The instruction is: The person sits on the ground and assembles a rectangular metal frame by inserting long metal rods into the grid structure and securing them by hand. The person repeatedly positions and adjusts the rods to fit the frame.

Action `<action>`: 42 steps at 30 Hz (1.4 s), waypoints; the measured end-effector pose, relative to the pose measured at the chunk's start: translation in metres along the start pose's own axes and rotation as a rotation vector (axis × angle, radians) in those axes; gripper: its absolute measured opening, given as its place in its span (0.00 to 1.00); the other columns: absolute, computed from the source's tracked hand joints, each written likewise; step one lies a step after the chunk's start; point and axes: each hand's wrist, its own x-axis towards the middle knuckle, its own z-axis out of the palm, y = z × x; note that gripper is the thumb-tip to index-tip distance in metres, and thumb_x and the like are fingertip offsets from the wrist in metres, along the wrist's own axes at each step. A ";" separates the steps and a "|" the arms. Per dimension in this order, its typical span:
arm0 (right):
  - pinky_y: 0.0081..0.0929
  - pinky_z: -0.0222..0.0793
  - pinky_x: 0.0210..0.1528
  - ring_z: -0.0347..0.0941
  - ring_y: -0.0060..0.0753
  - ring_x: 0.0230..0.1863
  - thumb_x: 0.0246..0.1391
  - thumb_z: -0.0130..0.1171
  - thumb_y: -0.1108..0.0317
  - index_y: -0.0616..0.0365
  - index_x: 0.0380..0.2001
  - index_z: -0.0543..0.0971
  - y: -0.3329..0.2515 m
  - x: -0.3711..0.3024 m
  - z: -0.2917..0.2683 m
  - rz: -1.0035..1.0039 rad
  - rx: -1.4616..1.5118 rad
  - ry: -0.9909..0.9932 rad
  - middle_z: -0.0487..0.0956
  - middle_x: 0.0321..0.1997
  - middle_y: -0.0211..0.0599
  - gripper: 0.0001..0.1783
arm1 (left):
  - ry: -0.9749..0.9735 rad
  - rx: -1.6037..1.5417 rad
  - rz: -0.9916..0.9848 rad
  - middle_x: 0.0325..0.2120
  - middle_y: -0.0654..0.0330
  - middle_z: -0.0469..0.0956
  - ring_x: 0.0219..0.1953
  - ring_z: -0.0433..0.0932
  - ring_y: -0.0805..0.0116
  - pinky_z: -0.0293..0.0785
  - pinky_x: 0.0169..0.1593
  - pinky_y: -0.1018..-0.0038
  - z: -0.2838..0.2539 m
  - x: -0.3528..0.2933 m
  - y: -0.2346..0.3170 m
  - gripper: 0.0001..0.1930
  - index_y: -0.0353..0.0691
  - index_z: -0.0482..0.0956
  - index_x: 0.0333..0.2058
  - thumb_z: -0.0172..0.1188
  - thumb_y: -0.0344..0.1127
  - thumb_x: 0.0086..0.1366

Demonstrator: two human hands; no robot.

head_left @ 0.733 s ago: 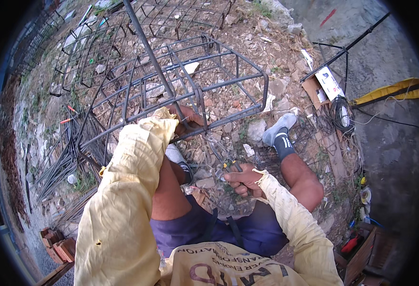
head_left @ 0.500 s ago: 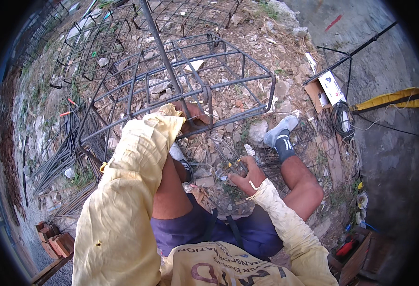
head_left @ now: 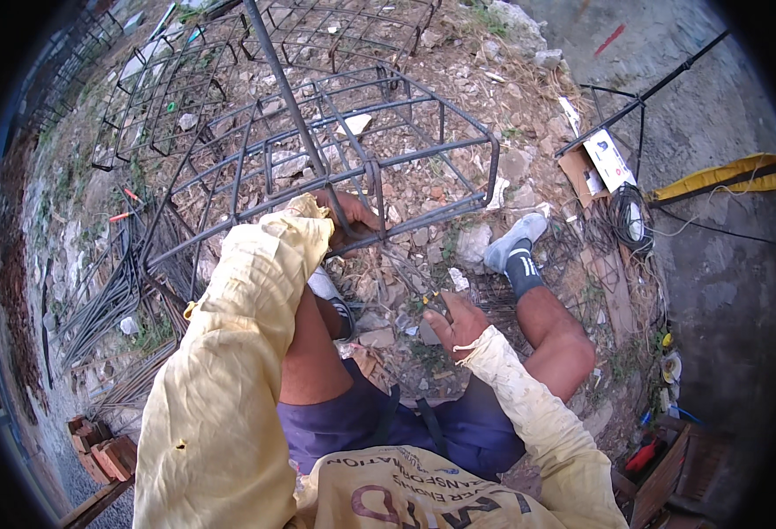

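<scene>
A long cage of dark steel rebar (head_left: pixel 441 212) lies across the space in front of me, its stirrups tied along several long bars. My left hand (head_left: pixel 350 217) is at its near lower bar, beside a stirrup, with the fingers closed; a slanting steel rod (head_left: pixel 284 88) passes in front of it and partly hides what the fingers hold. Lower and to the right, my right hand (head_left: pixel 460 322) is closed round the handles of a pair of pincers (head_left: pixel 432 298) with yellow marks. The dark jaws point up and left toward the cage, apart from the bar.
More rebar cages (head_left: pixel 176 79) stand beyond on rubble ground. Bundled thin rods (head_left: pixel 110 291) lie at left, above stacked bricks (head_left: pixel 110 450). At right are a cardboard box (head_left: pixel 582 172), a black wire coil (head_left: pixel 630 225) and a yellow strap (head_left: pixel 723 176). My feet rest among stones.
My right hand has turned slightly, and the pincers have tilted with it. The left hand stays at the same joint of the cage. The whole view has shifted a little.
</scene>
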 end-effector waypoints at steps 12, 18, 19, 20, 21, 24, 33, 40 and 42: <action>0.22 0.61 0.20 0.65 0.23 0.18 0.67 0.38 0.42 0.60 0.48 0.73 -0.018 -0.020 0.042 0.733 1.172 -0.392 0.74 0.28 0.29 0.30 | 0.000 -0.409 -0.073 0.29 0.71 0.75 0.31 0.72 0.79 0.73 0.35 0.77 0.019 -0.001 0.016 0.17 0.39 0.74 0.50 0.62 0.35 0.63; 0.32 0.70 0.29 0.74 0.34 0.23 0.63 0.43 0.42 0.66 0.40 0.73 -0.003 -0.018 0.075 0.500 0.456 -0.175 0.76 0.25 0.40 0.31 | 0.039 -0.377 -0.098 0.28 0.69 0.75 0.30 0.73 0.78 0.73 0.33 0.76 0.018 0.005 0.013 0.15 0.39 0.75 0.48 0.61 0.37 0.64; 0.30 0.68 0.24 0.72 0.31 0.19 0.62 0.47 0.44 0.64 0.38 0.72 0.002 -0.019 0.078 0.500 0.524 -0.203 0.74 0.23 0.36 0.28 | 0.050 -0.369 -0.103 0.28 0.69 0.75 0.30 0.73 0.78 0.73 0.33 0.76 0.018 0.005 0.013 0.15 0.39 0.75 0.47 0.61 0.37 0.64; 0.28 0.66 0.20 0.69 0.27 0.16 0.62 0.51 0.45 0.62 0.35 0.72 -0.003 -0.019 0.075 0.507 0.592 -0.237 0.73 0.21 0.33 0.25 | 0.055 -0.369 -0.107 0.28 0.68 0.75 0.29 0.73 0.77 0.74 0.33 0.76 0.018 0.006 0.011 0.15 0.38 0.75 0.47 0.61 0.37 0.64; 0.25 0.63 0.16 0.66 0.22 0.14 0.61 0.54 0.47 0.58 0.34 0.71 -0.024 -0.015 0.056 0.608 0.849 -0.380 0.70 0.18 0.28 0.22 | 0.075 -0.376 -0.119 0.28 0.68 0.75 0.29 0.73 0.77 0.74 0.33 0.76 0.019 0.001 0.003 0.15 0.38 0.75 0.47 0.61 0.37 0.64; 0.19 0.58 0.10 0.60 0.14 0.10 0.56 0.64 0.52 0.49 0.33 0.70 -0.012 -0.012 0.041 0.853 1.464 -0.682 0.65 0.16 0.21 0.16 | 0.088 -0.360 -0.115 0.27 0.67 0.75 0.29 0.74 0.77 0.74 0.32 0.75 0.021 0.007 0.006 0.14 0.38 0.75 0.46 0.60 0.38 0.65; 0.38 0.71 0.29 0.75 0.46 0.25 0.54 0.63 0.49 0.67 0.41 0.71 0.026 -0.032 0.118 0.305 0.451 0.146 0.77 0.26 0.45 0.29 | 0.222 -0.382 -0.159 0.26 0.65 0.76 0.27 0.75 0.75 0.75 0.31 0.74 0.040 0.005 -0.004 0.14 0.37 0.76 0.43 0.59 0.41 0.65; 0.42 0.72 0.36 0.78 0.49 0.31 0.56 0.55 0.38 0.64 0.38 0.75 0.028 -0.037 0.135 0.364 0.528 -0.002 0.79 0.28 0.50 0.33 | 0.319 -0.377 -0.206 0.25 0.63 0.77 0.26 0.76 0.73 0.75 0.29 0.73 0.059 0.003 0.001 0.15 0.36 0.76 0.40 0.58 0.44 0.66; 0.39 0.72 0.28 0.78 0.41 0.24 0.56 0.55 0.38 0.63 0.35 0.75 0.041 -0.025 0.144 0.419 0.683 -0.235 0.79 0.26 0.47 0.33 | 0.352 -0.374 -0.216 0.24 0.62 0.77 0.25 0.76 0.72 0.76 0.29 0.73 0.057 0.005 0.006 0.16 0.36 0.76 0.40 0.58 0.44 0.66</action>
